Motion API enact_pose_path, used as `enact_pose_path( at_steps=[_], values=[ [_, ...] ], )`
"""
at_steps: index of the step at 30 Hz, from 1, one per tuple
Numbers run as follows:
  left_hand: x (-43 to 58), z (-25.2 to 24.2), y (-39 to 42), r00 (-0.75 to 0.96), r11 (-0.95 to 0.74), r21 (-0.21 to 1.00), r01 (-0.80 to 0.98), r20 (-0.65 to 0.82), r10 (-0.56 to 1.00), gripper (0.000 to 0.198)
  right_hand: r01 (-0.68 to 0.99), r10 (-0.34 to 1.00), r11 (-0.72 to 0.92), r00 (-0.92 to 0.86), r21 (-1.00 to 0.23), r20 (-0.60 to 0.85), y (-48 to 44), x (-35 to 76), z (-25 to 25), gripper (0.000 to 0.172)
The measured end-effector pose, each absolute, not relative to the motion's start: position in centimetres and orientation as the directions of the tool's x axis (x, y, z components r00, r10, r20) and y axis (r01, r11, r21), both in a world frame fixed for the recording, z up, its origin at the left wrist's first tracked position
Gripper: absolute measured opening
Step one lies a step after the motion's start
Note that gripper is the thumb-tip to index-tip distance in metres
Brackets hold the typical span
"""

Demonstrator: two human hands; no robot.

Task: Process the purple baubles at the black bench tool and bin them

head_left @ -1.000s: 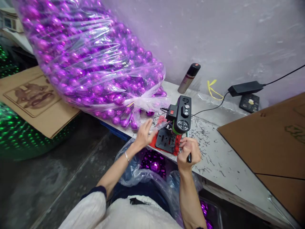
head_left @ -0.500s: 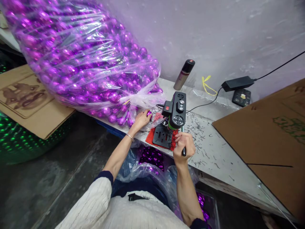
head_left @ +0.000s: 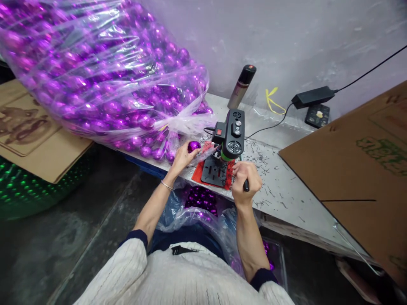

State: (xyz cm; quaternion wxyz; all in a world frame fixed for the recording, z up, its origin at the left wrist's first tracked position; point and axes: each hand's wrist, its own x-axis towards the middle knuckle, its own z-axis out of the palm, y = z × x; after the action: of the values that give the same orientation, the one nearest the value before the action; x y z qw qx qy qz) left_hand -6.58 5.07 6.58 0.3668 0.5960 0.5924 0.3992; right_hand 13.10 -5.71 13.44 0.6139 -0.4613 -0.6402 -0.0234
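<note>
Our left hand point(head_left: 182, 159) pinches a ball point(head_left: 194, 146), our right hand point(head_left: 246, 178) grips the machine's point(head_left: 234, 134) lever point(head_left: 246, 185); we do best keeping the left clear whenever the lever moves.

Ball point(head_left: 194, 146) shiny purple. Press point(head_left: 232, 135) blk w/ green band point(head_left: 225, 157), red switch point(head_left: 219, 131) & silvery knobs point(head_left: 238, 123); handle point(head_left: 246, 185) & base plate point(head_left: 213, 173) also blk, cloth point(head_left: 197, 173) red. Bag point(head_left: 111, 84) clear, purple contents point(head_left: 76, 108). Tabletop point(head_left: 286, 203) off-white, speckled w/ blk bits point(head_left: 260, 159). Spray can point(head_left: 241, 87) grey-brown w/ blk cap point(head_left: 247, 75). Tie point(head_left: 269, 101) yellow; adapter point(head_left: 314, 97) blk. R. box point(head_left: 349, 178) brown w/ green print point(head_left: 383, 155); L. cardboard point(head_left: 54, 148) brown w/ dk-brown pic point(head_left: 23, 127). Sack point(head_left: 44, 182) green, dotted. Wall point(head_left: 286, 42) pale lilac-grey. Shirt point(head_left: 181, 279) cream, thin dk stripes, navy cuffs point(head_left: 138, 237).
</note>
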Motion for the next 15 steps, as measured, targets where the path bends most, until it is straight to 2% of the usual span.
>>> enact_pose_path(
  at_steps=[2,4,6,9,15],
  values=[
    [-5.5,6.1,3.6,-0.070,-0.015,0.996,0.084,0.021,0.997,0.052,0.610,0.580,0.562,0.192,-0.559,0.792,-5.5,13.1,14.1,0.030],
    [-4.1,5.1,1.8,-0.043,0.053,0.974,-0.221,-0.064,0.997,0.056,0.602,0.600,0.548,0.200,-0.581,0.774,-5.4,13.0,14.7,0.030],
    [-2.8,4.0,0.0,-0.005,0.121,0.928,-0.353,-0.131,0.991,0.059,0.599,0.617,0.534,0.207,-0.597,0.759,-5.3,13.0,15.1,0.030],
    [-1.5,2.4,-1.6,0.008,0.118,0.947,-0.299,-0.122,0.993,0.062,0.599,0.621,0.528,0.210,-0.602,0.755,-5.3,13.0,15.4,0.031],
    [-1.0,1.6,-1.5,0.131,-0.111,0.993,0.040,0.105,0.986,0.060,0.626,0.616,0.521,0.195,-0.580,0.763,-5.4,13.1,15.1,0.031]
  ],
)
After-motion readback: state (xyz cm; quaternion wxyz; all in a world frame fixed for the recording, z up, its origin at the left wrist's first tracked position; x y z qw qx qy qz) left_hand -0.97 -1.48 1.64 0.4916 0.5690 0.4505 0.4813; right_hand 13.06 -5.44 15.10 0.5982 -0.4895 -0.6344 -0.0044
